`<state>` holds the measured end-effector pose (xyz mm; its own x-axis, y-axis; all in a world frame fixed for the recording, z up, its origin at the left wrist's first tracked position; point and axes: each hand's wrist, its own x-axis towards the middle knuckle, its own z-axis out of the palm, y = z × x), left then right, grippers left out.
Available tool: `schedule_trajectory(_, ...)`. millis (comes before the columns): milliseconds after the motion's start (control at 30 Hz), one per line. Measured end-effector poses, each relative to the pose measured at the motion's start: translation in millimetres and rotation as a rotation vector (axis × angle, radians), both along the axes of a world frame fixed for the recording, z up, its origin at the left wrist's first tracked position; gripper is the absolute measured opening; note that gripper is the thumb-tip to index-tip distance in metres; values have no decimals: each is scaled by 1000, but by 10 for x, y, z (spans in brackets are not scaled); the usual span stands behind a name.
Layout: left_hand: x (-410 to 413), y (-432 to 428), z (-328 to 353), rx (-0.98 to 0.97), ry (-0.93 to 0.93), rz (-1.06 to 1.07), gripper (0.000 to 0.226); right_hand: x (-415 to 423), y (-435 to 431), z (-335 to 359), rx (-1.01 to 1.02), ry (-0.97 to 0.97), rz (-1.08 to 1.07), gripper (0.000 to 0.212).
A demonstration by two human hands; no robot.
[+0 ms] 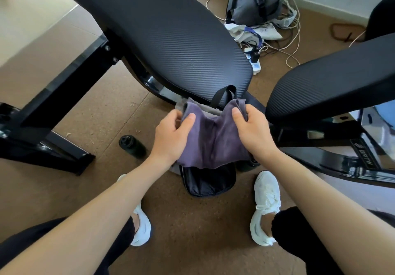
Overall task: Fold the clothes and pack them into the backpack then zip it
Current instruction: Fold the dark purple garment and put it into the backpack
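In the head view, the left hand and the right hand each pinch an upper corner of the purple garment, thumbs on top and fingers curled under the cloth. The garment sags between them, directly over the backpack. The backpack lies on the floor between the white shoes, with its black flap folded toward the person and its handle up against the end of the padded bench. The garment looks bunched in the middle; whether it is neatly folded cannot be told.

The likeliest slip is that loose cloth drapes over the rim of the opening instead of dropping inside, then catches in the zip. The garment hides the opening, so the hands would feed it in blind and a fold could come undone. The bench end crowds the bag's far side, and the dark bottle standing near the left hand could be knocked over.
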<state>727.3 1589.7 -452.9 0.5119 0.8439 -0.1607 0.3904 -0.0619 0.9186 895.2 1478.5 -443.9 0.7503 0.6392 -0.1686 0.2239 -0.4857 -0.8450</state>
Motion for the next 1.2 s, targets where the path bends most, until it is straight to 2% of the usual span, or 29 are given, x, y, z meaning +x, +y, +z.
schedule_trajectory(200,150,-134,-10,13,-9,-49,38,-267,85,0,31,21,86,29)
schedule_trajectory(367,189,-182,5,4,-21,-129,37,-380,78,13,93,84,155,34)
schedule_trajectory(433,198,-190,57,-95,-57,-140,37,-393,64,36,130,145,184,36)
schedule_trajectory(533,201,-168,136,-276,-141,-136,54,-392,23,58,163,217,245,39)
schedule_trajectory(633,175,-142,166,-339,-144,-183,57,-350,-2,44,131,135,309,16)
schedule_trajectory(733,159,-101,181,-399,-189,-142,54,-261,5,41,162,108,269,12)
schedule_trajectory(833,147,-33,152,-348,-207,85,32,-195,9,78,169,260,225,16)
schedule_trajectory(933,112,44,52,-322,-156,309,21,-129,-6,216,257,651,246,23)
schedule_trajectory(1000,65,116,-43,-484,-142,350,37,-52,-29,324,326,869,252,25)
schedule_trajectory(1067,13,157,-54,-753,-190,221,62,27,-48,360,388,943,228,24)
schedule_trajectory(1133,-20,150,-42,-925,-295,89,82,53,-41,322,363,866,188,22)
schedule_trajectory(1200,-12,109,-6,-965,-303,25,89,44,-38,227,273,704,125,19)
